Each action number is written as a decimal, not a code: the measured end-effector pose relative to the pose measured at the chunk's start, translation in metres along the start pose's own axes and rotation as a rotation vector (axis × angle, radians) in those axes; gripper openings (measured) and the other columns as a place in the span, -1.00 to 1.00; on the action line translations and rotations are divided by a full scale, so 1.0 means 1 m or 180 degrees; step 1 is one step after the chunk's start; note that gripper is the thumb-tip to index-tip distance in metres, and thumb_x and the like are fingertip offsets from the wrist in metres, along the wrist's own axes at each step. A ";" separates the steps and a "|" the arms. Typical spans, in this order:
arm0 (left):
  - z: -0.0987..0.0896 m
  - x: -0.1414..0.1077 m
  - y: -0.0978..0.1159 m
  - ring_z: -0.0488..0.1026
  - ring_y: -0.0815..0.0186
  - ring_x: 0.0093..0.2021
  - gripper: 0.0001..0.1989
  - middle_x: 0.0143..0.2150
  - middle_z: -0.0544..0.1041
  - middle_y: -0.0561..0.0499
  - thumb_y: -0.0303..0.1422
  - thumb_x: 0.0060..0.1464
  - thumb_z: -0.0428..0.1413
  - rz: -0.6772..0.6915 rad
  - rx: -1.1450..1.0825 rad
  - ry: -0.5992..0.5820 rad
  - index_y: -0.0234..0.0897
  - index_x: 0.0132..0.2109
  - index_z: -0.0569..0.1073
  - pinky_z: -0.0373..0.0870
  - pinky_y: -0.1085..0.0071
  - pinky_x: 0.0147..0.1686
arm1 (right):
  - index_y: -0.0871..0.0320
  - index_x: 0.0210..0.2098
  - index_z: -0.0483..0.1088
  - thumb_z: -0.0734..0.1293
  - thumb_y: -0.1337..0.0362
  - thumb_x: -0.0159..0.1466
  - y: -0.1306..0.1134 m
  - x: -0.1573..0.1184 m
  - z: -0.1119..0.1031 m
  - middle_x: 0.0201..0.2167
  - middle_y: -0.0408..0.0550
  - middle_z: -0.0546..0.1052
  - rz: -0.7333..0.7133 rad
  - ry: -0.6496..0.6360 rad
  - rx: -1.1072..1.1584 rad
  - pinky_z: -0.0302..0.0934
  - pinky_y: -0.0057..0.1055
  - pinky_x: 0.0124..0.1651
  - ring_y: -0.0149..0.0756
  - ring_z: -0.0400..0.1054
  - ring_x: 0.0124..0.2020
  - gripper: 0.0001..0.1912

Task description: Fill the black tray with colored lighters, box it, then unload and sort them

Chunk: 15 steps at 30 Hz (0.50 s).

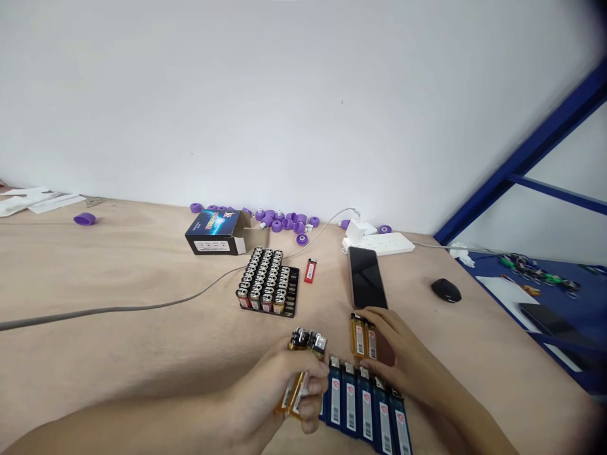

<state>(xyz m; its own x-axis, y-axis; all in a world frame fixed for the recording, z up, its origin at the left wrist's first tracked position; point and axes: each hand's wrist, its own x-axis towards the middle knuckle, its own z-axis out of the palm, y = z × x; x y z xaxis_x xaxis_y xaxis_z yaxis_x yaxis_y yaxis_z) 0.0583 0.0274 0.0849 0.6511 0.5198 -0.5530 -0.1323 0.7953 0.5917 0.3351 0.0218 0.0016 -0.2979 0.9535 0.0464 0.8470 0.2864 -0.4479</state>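
A wood table [118,265] fills much of the view, with a white wall [303,107] behind it. Near the wall sits a black box [213,232] with a bright blue picture on it and its flap open. Lots of purple caps [279,221] lie in a loose row just beside it. One more purple cap [84,219] sits far to the left, near some white papers [38,200]. A white plug [358,229] sits on a white power strip [379,243]. A black phone [367,278] lies face up just in front of it, and a black mouse [446,291] sits to the right. A long gray cord [118,309] runs across the table. Past a blue metal frame [521,158], a blue surface [488,268] holds small green and dark bits [535,272], too small to tell what they are.
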 end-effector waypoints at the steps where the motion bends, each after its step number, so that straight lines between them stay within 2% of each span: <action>1: 0.000 0.000 0.000 0.07 0.49 -0.59 -0.75 -0.58 0.17 0.19 -0.31 -0.27 0.19 -0.0006 0.0007 -0.0019 -0.24 -0.49 0.23 0.05 0.48 -0.51 | 0.01 0.30 0.17 0.40 0.08 0.24 -0.001 0.001 0.000 0.27 0.14 0.28 0.0018 -0.0024 0.0008 0.16 0.06 0.29 0.06 0.19 0.28 -0.31; 5: 0.000 0.001 -0.002 0.09 0.49 -0.60 -0.75 -0.58 0.20 0.19 -0.30 -0.28 0.19 -0.0032 -0.0009 -0.0053 -0.25 -0.49 0.26 0.09 0.47 -0.52 | 0.00 0.30 0.16 0.40 0.11 0.24 -0.001 0.003 0.003 0.26 0.13 0.30 -0.0010 -0.0015 0.0064 0.15 0.05 0.30 0.05 0.21 0.28 -0.31; 9: -0.006 0.010 -0.007 0.15 0.46 -0.58 -0.75 -0.56 0.26 0.15 -0.27 -0.21 0.21 0.0011 -0.0129 0.0116 -0.27 -0.49 0.30 0.15 0.46 -0.50 | 0.02 0.27 0.15 0.40 0.12 0.23 -0.004 0.003 0.001 0.21 0.12 0.37 -0.0084 0.0322 0.0121 0.25 0.00 0.23 0.01 0.29 0.22 -0.33; 13: -0.011 0.024 -0.011 0.32 0.39 -0.47 -0.79 -0.45 0.40 0.03 -0.27 0.05 0.14 -0.0012 -0.0368 0.0620 -0.34 -0.41 0.40 0.30 0.44 -0.38 | 0.00 0.24 0.14 0.43 0.09 0.21 -0.027 0.000 -0.006 0.13 0.08 0.44 -0.0183 0.0890 0.0129 0.39 -0.10 0.09 -0.01 0.40 0.11 -0.33; 15: -0.011 0.029 -0.013 0.39 0.34 -0.40 -0.76 -0.37 0.47 -0.04 -0.25 0.13 0.11 0.0052 -0.0469 0.0698 -0.38 -0.35 0.45 0.35 0.41 -0.31 | -0.01 0.25 0.12 0.44 0.09 0.20 -0.045 -0.001 -0.008 0.11 0.07 0.45 -0.0399 0.0996 0.0141 0.40 -0.13 0.07 -0.02 0.41 0.09 -0.30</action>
<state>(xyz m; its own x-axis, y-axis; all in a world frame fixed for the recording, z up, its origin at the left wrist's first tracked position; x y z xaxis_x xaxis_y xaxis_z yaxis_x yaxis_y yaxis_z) 0.0705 0.0357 0.0549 0.4726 0.5753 -0.6676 -0.2593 0.8148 0.5185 0.3013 0.0084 0.0290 -0.2429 0.8958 0.3723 0.7903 0.4053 -0.4595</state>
